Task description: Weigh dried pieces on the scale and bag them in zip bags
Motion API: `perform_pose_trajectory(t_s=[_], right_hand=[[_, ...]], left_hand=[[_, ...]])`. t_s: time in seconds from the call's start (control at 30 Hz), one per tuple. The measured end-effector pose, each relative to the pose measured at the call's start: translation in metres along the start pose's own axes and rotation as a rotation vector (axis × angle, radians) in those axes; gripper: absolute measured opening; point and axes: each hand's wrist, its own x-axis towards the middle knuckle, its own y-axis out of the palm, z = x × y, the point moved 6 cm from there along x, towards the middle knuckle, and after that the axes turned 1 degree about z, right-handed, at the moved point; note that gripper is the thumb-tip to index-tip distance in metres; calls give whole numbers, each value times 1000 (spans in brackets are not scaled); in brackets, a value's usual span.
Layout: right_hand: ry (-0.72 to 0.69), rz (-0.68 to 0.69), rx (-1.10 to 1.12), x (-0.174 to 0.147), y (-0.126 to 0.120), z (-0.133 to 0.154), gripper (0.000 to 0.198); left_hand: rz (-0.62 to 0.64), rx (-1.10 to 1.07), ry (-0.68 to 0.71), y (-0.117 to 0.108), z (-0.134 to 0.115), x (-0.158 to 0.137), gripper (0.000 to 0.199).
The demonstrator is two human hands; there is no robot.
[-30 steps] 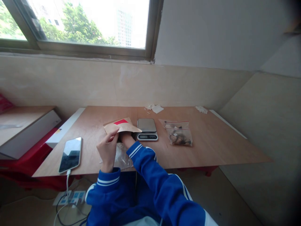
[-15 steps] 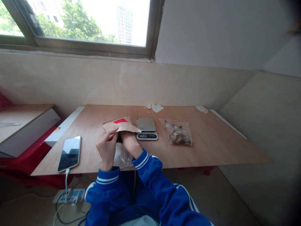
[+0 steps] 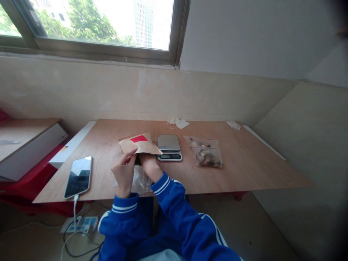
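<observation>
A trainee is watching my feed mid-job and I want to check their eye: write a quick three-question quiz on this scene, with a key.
1. Which of the person's hands pinches the edge of the brown paper bag?
2. True or false: a cable is plugged into the phone.
3. What lies just to the right of the scale?
A) a mug
B) a stapler
C) a plastic bag with dark pieces inside

Key:
1. The left hand; the fingers of the right hand are hidden.
2. True.
3. C.
</observation>
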Motion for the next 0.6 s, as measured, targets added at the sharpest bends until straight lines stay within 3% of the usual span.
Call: perform_pose_trajectory(t_s=[0.1,0.4,0.6], right_hand=[[58,-21,-33,-4,-9,-1,47],[-72,30,-25,-44,-46,8,44],[-13,34,53,-64,-57,6,39]], left_hand=[[-10,11,10,0,0,0,19],[4,8,-7,0,-1,2,20],[33,32,-24,-1,1,5,22]])
